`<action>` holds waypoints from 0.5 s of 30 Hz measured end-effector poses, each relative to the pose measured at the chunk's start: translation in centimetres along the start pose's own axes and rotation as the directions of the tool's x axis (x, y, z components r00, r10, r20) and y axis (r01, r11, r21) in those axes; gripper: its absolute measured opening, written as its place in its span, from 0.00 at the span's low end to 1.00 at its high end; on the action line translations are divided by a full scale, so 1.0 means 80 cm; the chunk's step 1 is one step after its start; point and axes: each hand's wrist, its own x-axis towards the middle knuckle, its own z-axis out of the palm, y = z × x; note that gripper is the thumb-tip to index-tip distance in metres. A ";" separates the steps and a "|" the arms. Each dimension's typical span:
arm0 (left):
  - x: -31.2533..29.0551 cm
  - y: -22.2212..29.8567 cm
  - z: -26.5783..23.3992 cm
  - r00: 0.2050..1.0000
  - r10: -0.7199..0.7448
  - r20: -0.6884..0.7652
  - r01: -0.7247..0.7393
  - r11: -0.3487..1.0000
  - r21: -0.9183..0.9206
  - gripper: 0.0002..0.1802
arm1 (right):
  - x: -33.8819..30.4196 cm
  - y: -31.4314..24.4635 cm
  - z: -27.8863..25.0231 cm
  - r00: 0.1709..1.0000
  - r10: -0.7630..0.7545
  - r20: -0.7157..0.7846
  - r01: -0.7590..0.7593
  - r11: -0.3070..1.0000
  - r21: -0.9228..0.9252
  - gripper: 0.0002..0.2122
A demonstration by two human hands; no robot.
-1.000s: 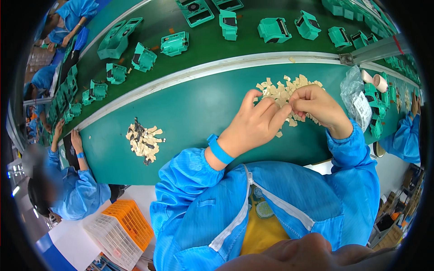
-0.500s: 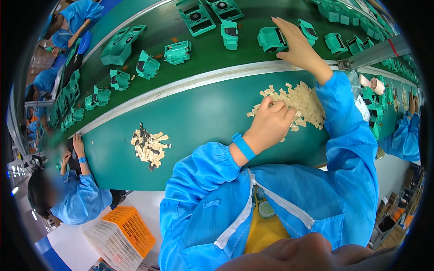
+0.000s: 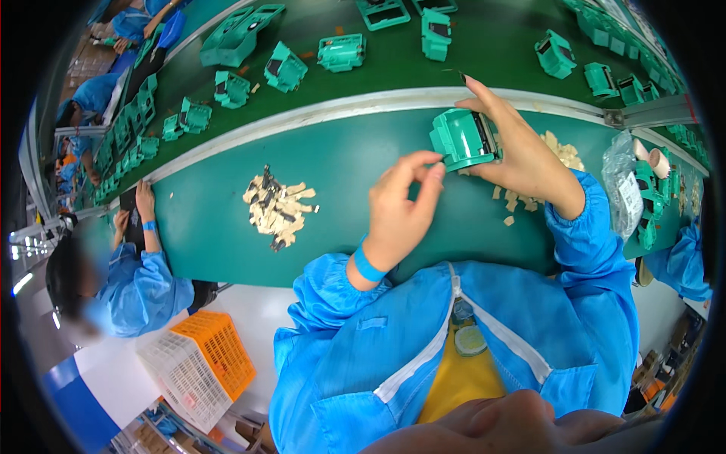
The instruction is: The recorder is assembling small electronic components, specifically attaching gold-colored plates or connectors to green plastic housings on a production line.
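My right hand (image 3: 522,155) is wrapped round the right side of a green plastic housing (image 3: 456,138) with a dark strip along one edge. It holds the housing tilted above the green worktable (image 3: 363,163). Close against the housing's lower left edge is my left hand (image 3: 401,204), thumb and forefinger pinched together; whatever lies between the fingertips is too small to make out. Partly hidden behind my right hand lies a heap of small beige pieces (image 3: 558,150). Another pile of beige and black scraps (image 3: 278,208) rests left of my left hand.
Beyond a pale metal rail (image 3: 302,117), several green housings (image 3: 342,53) stand on a dark green conveyor. A clear plastic bag (image 3: 626,193) lies at the right, beside more green parts (image 3: 646,198). A co-worker (image 3: 136,265) sits at the left, near an orange crate (image 3: 219,352).
My right hand has brought a housing from the conveyor over the worktable. My left hand has left the beige heap and moved left, to the housing's edge. The view has shifted.
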 end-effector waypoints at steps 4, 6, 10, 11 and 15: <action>-0.001 0.001 -0.056 0.982 0.155 0.104 -0.171 0.971 0.165 0.20 | 0.016 -0.013 0.000 0.900 0.155 0.407 -0.252 0.947 0.197 0.50; -0.005 -0.004 -0.064 0.926 0.226 0.303 -0.257 0.964 0.067 0.28 | 0.024 -0.006 0.009 0.718 0.150 0.680 -0.475 0.819 0.321 0.43; -0.029 -0.022 -0.051 0.944 -0.307 0.122 0.314 0.948 -0.046 0.26 | 0.021 -0.012 0.033 0.927 0.249 0.280 -0.305 0.936 0.175 0.36; -0.033 -0.022 -0.053 0.942 -0.313 0.119 0.320 0.946 -0.043 0.26 | 0.017 -0.015 0.029 0.926 0.248 0.286 -0.305 0.935 0.179 0.36; -0.045 -0.012 -0.062 0.907 -0.418 0.053 0.336 0.793 0.509 0.21 | -0.015 -0.009 0.014 0.972 0.233 -0.005 -0.199 0.840 0.505 0.23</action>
